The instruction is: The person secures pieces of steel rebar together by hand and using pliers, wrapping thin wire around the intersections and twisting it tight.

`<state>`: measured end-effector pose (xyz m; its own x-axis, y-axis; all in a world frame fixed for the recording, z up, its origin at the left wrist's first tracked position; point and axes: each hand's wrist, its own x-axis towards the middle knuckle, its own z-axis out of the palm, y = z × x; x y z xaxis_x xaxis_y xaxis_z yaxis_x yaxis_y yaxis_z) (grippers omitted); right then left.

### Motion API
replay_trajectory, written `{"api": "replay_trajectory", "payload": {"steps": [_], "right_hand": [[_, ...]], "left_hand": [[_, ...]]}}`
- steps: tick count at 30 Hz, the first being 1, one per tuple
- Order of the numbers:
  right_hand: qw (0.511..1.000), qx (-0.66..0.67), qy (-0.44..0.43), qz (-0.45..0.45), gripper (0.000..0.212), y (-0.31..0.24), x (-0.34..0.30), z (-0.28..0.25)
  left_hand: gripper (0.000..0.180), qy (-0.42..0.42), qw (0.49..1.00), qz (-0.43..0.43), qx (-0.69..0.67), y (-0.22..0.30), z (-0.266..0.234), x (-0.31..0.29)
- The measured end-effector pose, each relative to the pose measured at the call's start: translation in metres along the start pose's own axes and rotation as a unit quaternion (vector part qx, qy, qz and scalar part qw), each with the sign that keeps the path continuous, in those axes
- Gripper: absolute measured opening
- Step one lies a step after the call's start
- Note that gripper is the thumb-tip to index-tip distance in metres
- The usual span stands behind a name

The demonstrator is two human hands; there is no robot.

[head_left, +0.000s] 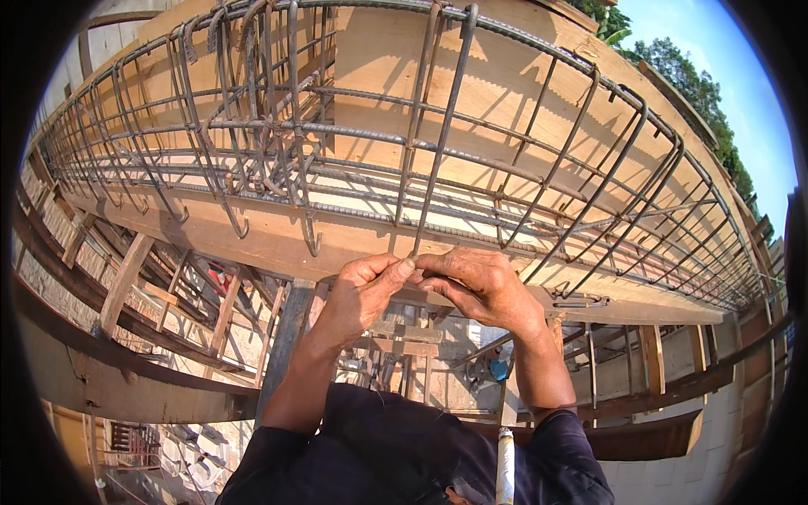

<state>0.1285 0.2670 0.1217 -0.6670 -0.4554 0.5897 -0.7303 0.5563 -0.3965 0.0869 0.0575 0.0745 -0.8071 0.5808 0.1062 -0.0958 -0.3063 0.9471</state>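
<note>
Both my hands meet at the middle, just in front of the lower side of a long steel rebar cage (353,129). My left hand (360,295) is closed, thumb and forefinger pinched together. Against its fingertips, the curled fingers of my right hand (484,286) are closed too. Anything between the fingers is too small or hidden to make out. One upright stirrup (444,135) runs down to where the fingertips meet, and its lower end is hidden behind them. Other stirrups end in open hooks to the left, above the wooden formwork edge (278,240).
Plywood panels (497,67) stand behind the cage. Below are timber props (126,282) and curved-looking beams (126,379), with ground far beneath. A small bent metal piece (581,301) lies on the formwork edge to the right. A cigarette (505,467) juts up at the bottom.
</note>
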Motion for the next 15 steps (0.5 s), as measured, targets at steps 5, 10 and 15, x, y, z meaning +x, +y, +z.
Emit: {"api": "replay_trajectory", "payload": {"steps": [5,10,15], "right_hand": [[0.999,-0.008,-0.012,0.035,0.017,0.001,-0.009,-0.007],[0.992,0.05,0.0,0.117,0.01,0.006,-0.017,-0.014],[0.984,0.09,-0.01,0.153,0.013,0.015,-0.02,-0.006]], "left_hand": [[0.029,0.027,0.983,0.022,0.182,-0.013,0.001,-0.001],[0.025,-0.015,0.87,0.271,0.412,-0.012,0.004,-0.004],[0.023,-0.026,0.89,0.209,0.404,-0.015,-0.005,0.0]]}}
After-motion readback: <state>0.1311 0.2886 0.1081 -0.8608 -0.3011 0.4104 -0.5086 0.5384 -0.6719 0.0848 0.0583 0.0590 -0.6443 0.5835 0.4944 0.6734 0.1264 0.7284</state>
